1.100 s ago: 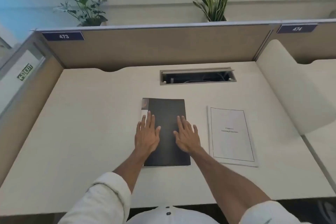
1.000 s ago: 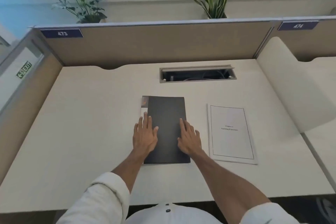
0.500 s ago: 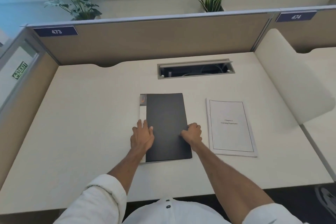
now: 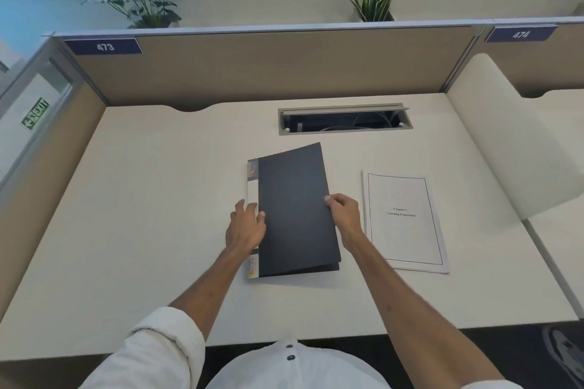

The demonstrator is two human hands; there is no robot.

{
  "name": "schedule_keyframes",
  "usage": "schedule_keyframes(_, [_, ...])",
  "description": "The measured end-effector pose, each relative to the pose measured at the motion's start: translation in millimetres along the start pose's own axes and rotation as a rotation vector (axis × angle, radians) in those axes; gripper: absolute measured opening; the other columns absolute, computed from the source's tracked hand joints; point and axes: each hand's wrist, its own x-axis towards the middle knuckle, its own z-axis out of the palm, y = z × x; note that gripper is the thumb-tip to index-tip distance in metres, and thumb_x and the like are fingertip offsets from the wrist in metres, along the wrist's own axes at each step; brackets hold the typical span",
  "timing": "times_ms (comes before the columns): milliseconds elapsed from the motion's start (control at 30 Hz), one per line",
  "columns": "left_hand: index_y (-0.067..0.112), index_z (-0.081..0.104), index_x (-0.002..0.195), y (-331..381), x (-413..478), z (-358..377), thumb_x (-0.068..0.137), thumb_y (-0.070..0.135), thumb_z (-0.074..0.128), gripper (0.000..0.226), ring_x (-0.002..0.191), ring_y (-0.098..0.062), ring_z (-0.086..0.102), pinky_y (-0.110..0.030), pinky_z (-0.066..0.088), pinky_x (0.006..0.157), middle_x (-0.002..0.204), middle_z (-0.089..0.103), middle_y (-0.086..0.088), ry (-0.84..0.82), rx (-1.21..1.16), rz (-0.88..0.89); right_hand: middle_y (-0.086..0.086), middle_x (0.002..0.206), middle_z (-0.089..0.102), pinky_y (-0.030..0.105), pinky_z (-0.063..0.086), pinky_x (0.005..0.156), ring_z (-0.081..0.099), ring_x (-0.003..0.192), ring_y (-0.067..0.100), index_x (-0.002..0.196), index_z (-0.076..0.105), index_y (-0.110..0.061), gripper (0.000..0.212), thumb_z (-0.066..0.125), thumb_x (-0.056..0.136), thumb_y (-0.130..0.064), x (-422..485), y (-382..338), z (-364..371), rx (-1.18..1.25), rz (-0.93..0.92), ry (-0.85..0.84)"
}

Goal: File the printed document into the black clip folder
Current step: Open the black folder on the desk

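Observation:
The black clip folder (image 4: 294,208) lies in the middle of the desk, its white labelled spine on the left. Its front cover is raised a little along the right edge, and a gap shows at the near right corner. My right hand (image 4: 344,215) pinches that right edge of the cover, thumb on top. My left hand (image 4: 246,226) presses flat on the spine side, fingers spread. The printed document (image 4: 406,219), a white stapled stack with a framed title page, lies flat on the desk just right of the folder, untouched.
A cable slot (image 4: 344,120) is cut into the cream desk (image 4: 142,215) behind the folder. Brown partition panels (image 4: 268,63) close the back and left. A white curved divider (image 4: 512,142) rises on the right. Plants stand behind the partition.
Both hands slid from flat on the cover to its sides. My right hand took hold of the cover's right edge and lifted it slightly; the left settled on the spine.

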Motion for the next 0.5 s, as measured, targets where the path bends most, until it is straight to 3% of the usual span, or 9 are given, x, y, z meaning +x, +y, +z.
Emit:
schedule_keyframes(100, [0.023,0.058,0.148,11,-3,-14,0.112,0.057,0.035,0.055,0.146,-0.030,0.051,-0.052,0.048,0.112,0.167,0.044,-0.002,0.078,-0.094,0.085,0.003,0.075,0.062,0.036,0.043,0.061,0.052,0.070,0.023,0.085,0.067,0.001,0.043,0.058,0.101,-0.038,-14,-17,12,0.166,-0.080,0.020])
schedule_keyframes(200, [0.034,0.060,0.145,30,-10,-37,0.106,0.075,0.026,0.066,0.131,-0.021,0.064,-0.049,0.053,0.110,0.156,0.057,0.008,0.145,-0.174,0.192,0.007,0.075,0.073,0.031,0.048,0.059,0.062,0.067,0.018,0.089,0.082,-0.009,0.038,0.057,0.106,-0.032,-35,-43,30,0.298,-0.143,-0.017])
schedule_keyframes(300, [0.038,0.060,0.146,43,-13,-65,0.100,0.085,0.030,0.073,0.109,-0.014,0.073,-0.045,0.060,0.099,0.148,0.065,0.013,0.252,-0.238,0.292,0.024,0.082,0.071,0.032,0.050,0.060,0.064,0.072,0.024,0.100,0.082,-0.005,0.038,0.053,0.107,-0.029,-61,-62,50,0.348,-0.282,-0.106])
schedule_keyframes(367, [0.038,0.061,0.146,46,-13,-84,0.097,0.087,0.036,0.073,0.094,-0.012,0.076,-0.040,0.065,0.086,0.138,0.072,0.014,0.344,-0.275,0.374,0.014,0.076,0.069,0.024,0.049,0.055,0.063,0.068,0.018,0.107,0.079,-0.003,0.034,0.049,0.109,-0.018,-80,-72,66,0.329,-0.379,-0.159])
schedule_keyframes(433, [0.038,0.060,0.147,44,-10,-102,0.097,0.082,0.046,0.068,0.084,-0.010,0.077,-0.036,0.067,0.078,0.132,0.075,0.015,0.381,-0.287,0.428,0.004,0.081,0.071,0.021,0.051,0.060,0.065,0.071,0.012,0.115,0.077,-0.010,0.030,0.047,0.110,-0.008,-95,-75,86,0.258,-0.471,-0.241])
schedule_keyframes(500, [0.039,0.055,0.151,37,-6,-118,0.099,0.072,0.055,0.062,0.082,-0.011,0.078,-0.036,0.068,0.080,0.131,0.075,0.014,0.372,-0.247,0.442,0.000,0.104,0.077,0.028,0.061,0.079,0.071,0.092,0.011,0.129,0.071,-0.015,0.033,0.047,0.110,-0.006,-103,-66,105,0.154,-0.524,-0.320])
